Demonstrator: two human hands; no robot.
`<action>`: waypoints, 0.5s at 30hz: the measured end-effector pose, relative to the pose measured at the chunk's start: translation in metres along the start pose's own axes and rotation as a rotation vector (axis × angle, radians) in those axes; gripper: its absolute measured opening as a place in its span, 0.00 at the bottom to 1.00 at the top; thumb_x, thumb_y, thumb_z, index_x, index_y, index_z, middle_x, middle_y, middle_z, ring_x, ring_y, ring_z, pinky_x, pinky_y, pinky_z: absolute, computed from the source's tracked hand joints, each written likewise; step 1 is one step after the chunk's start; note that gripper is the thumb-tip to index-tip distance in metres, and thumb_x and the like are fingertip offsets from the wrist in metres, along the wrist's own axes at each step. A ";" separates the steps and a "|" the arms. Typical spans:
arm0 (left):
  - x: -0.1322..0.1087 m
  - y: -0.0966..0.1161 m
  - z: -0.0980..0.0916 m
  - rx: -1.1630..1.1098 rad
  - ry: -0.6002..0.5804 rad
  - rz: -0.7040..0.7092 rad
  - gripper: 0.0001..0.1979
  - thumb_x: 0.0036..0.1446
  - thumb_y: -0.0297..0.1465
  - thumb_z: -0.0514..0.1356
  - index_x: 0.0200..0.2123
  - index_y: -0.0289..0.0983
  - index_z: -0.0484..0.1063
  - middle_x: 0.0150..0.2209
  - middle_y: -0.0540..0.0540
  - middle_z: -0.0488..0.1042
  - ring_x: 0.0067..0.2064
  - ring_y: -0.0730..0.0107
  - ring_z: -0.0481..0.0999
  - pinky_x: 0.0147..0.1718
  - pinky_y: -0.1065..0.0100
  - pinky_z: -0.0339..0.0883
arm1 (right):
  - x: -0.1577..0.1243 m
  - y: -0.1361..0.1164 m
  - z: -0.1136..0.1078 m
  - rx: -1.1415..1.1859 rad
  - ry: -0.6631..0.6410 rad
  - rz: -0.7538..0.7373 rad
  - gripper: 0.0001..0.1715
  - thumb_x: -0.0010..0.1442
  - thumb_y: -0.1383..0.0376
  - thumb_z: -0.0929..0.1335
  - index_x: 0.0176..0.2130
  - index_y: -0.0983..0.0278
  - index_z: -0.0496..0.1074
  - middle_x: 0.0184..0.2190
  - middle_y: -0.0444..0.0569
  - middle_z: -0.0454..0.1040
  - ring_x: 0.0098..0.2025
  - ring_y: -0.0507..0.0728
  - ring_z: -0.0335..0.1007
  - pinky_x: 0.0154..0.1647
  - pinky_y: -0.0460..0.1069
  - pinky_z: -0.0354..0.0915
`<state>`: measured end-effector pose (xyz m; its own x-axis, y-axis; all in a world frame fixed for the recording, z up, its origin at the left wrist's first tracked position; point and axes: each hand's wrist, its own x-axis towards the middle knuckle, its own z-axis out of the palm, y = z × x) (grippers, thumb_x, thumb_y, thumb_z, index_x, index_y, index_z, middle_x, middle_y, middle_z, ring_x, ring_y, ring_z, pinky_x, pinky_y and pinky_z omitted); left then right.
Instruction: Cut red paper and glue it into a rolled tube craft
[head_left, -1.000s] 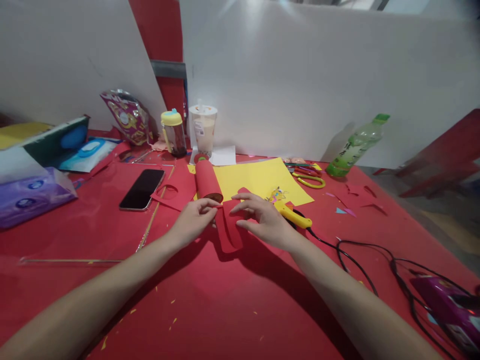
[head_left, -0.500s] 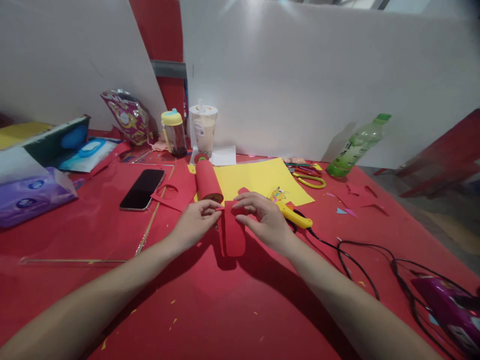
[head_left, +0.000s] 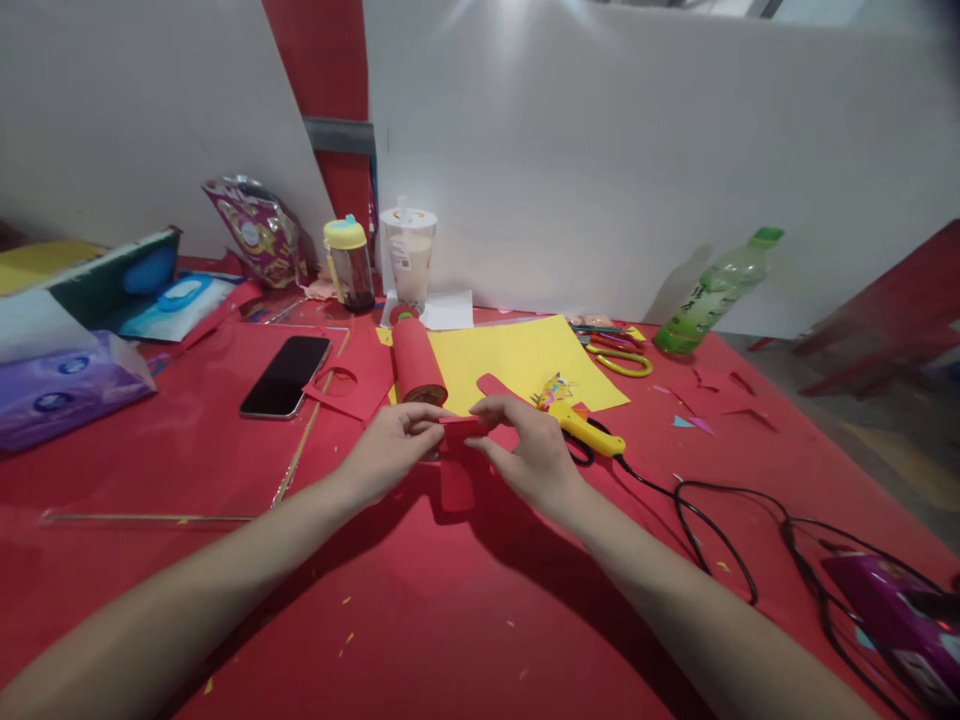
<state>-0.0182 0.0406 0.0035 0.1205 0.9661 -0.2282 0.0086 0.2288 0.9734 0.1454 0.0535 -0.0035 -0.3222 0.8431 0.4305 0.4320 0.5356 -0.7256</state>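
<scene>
Between my two hands is a piece of red paper [head_left: 457, 480], its top edge folded and a strip hanging down over the table. My left hand [head_left: 401, 445] pinches the folded edge from the left. On the right, my right hand [head_left: 529, 445] grips the other end between thumb and fingers. Just beyond my left hand lies a red paper roll [head_left: 418, 362], partly on a yellow sheet [head_left: 510, 350]. A rounded red paper strip [head_left: 496, 388] shows behind my right hand. To the right of that hand lies a yellow-handled tool [head_left: 592, 435] with a black cord.
A phone [head_left: 286, 376] and a cut-out red sheet [head_left: 358, 378] lie left. A capped jar [head_left: 349, 268] and drink cup [head_left: 409, 262] stand behind. Yellow-handled scissors [head_left: 622, 362] and a tilted green bottle [head_left: 716, 295] are right; a black cord [head_left: 750, 490] loops across the table.
The red paper has turned between my fingers: its broad face showed before, and now a folded edge lies level between both hands. My hands stay in nearly the same place.
</scene>
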 end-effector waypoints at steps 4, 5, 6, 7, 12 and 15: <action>-0.001 0.000 0.001 -0.029 0.006 -0.017 0.06 0.45 0.27 0.60 0.30 0.33 0.72 0.21 0.51 0.73 0.24 0.76 0.72 0.30 0.71 0.67 | 0.001 0.003 0.003 0.154 0.039 0.161 0.05 0.45 0.68 0.69 0.24 0.62 0.67 0.26 0.45 0.69 0.29 0.53 0.66 0.33 0.50 0.64; -0.001 0.000 0.001 -0.031 0.007 -0.014 0.06 0.45 0.27 0.60 0.30 0.33 0.72 0.21 0.52 0.73 0.24 0.77 0.72 0.30 0.72 0.67 | 0.002 0.004 0.004 0.200 0.047 0.186 0.06 0.43 0.67 0.70 0.23 0.63 0.67 0.29 0.46 0.69 0.30 0.53 0.66 0.33 0.50 0.64; -0.001 -0.001 0.000 -0.034 0.006 -0.013 0.06 0.45 0.27 0.61 0.29 0.33 0.71 0.21 0.52 0.73 0.24 0.77 0.72 0.30 0.72 0.66 | 0.002 0.005 0.005 0.249 0.051 0.207 0.06 0.42 0.67 0.70 0.22 0.63 0.67 0.32 0.48 0.69 0.32 0.53 0.66 0.32 0.50 0.64; -0.001 -0.001 0.000 -0.040 0.002 -0.016 0.06 0.45 0.28 0.61 0.29 0.33 0.71 0.21 0.52 0.73 0.25 0.76 0.72 0.30 0.72 0.67 | 0.002 0.006 0.006 0.297 0.044 0.230 0.07 0.41 0.67 0.70 0.22 0.63 0.67 0.34 0.48 0.68 0.32 0.53 0.66 0.32 0.50 0.64; -0.002 -0.001 0.001 -0.092 -0.024 -0.036 0.08 0.44 0.30 0.62 0.29 0.33 0.70 0.21 0.52 0.72 0.25 0.76 0.72 0.30 0.71 0.67 | 0.002 0.004 0.008 0.402 -0.001 0.394 0.06 0.40 0.66 0.70 0.21 0.64 0.67 0.20 0.43 0.69 0.24 0.51 0.65 0.31 0.51 0.64; -0.002 0.000 0.002 -0.126 -0.001 -0.036 0.08 0.45 0.33 0.61 0.27 0.33 0.68 0.23 0.53 0.70 0.24 0.79 0.70 0.28 0.74 0.67 | 0.004 0.003 0.007 0.438 0.086 0.446 0.08 0.38 0.65 0.71 0.20 0.64 0.67 0.18 0.41 0.68 0.22 0.50 0.63 0.29 0.50 0.63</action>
<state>-0.0167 0.0387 0.0036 0.1234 0.9569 -0.2629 -0.1121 0.2767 0.9544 0.1394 0.0580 -0.0083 -0.1138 0.9914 0.0642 0.1183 0.0777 -0.9899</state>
